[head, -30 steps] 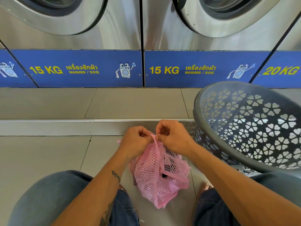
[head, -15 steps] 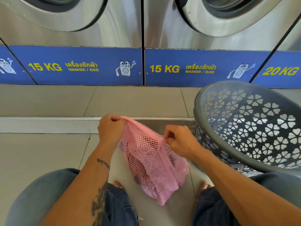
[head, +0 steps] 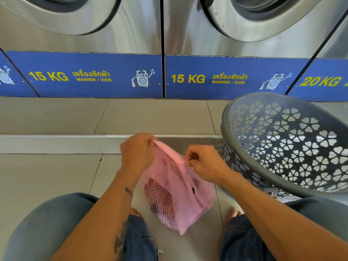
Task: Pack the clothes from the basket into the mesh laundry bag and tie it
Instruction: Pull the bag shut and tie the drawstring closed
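Head view showed my left hand (head: pixel 138 153) closed around the top hem of the pink mesh laundry bag (head: pixel 176 191), holding that edge up. My right hand (head: pixel 205 163) pinched the bag's pink drawstring band (head: pixel 185 172) between thumb and fingertips, just beside the opening. The bag hung between my knees above the tiled floor (head: pixel 47 176), with dark and reddish clothes (head: pixel 160 193) visible through the netting. To my right, the grey plastic basket (head: pixel 282 140) with flower-shaped cut-outs lay tipped toward me, near my right forearm. Steel washers (head: pixel 188 34) marked 15 KG stood ahead.
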